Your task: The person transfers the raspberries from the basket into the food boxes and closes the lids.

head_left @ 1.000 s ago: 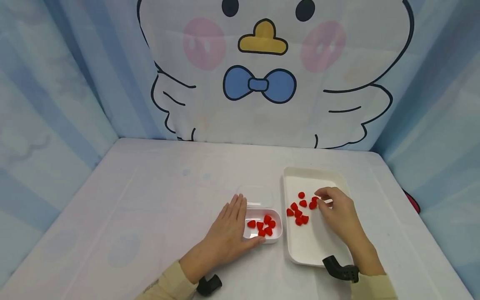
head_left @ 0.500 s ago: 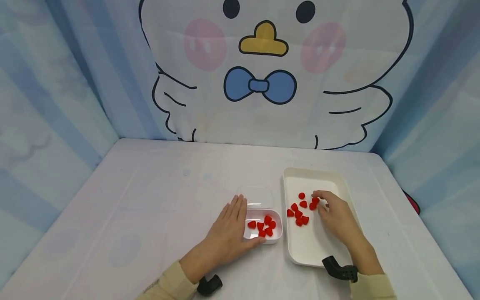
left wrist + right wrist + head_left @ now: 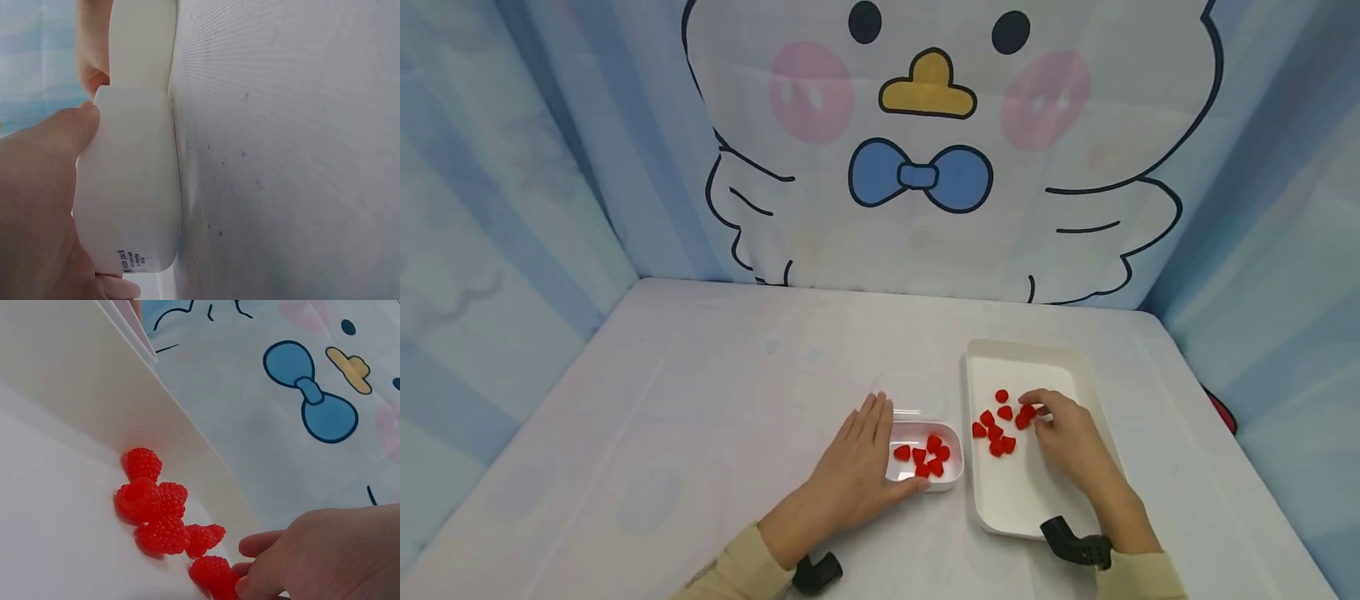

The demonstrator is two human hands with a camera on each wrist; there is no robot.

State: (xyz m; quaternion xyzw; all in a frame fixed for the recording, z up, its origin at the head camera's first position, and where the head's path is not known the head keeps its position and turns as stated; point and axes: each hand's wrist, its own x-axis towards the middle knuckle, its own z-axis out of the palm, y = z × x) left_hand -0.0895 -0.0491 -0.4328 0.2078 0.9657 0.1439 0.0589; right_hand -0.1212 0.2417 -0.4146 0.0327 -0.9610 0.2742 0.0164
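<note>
My left hand [image 3: 850, 471] lies with straight fingers along the left side of a small white box [image 3: 952, 481], its thumb along the near edge. The left wrist view shows the thumb [image 3: 78, 125] touching the rim of the box [image 3: 134, 181]. Several red raspberries [image 3: 934, 442] lie inside the box. On the right, my right hand [image 3: 1067, 433] reaches over a white tray [image 3: 1022, 508] with its thumb and fingers curled at a raspberry [image 3: 211, 571]. Other raspberries [image 3: 164, 534] lie in a loose cluster on the tray; part of the pinched one is hidden by the fingertips.
A clear lid [image 3: 917, 396] lies behind the small box, hard to see against the white tabletop [image 3: 715, 400]. The tray's raised wall [image 3: 206, 450] runs beside the raspberries. Blue and white curtains [image 3: 497, 167] enclose the table at the sides and back.
My right hand has moved slightly left and nearer on the tray, its fingertips closing at a raspberry, which has shifted a little. The left hand has stayed at the box.
</note>
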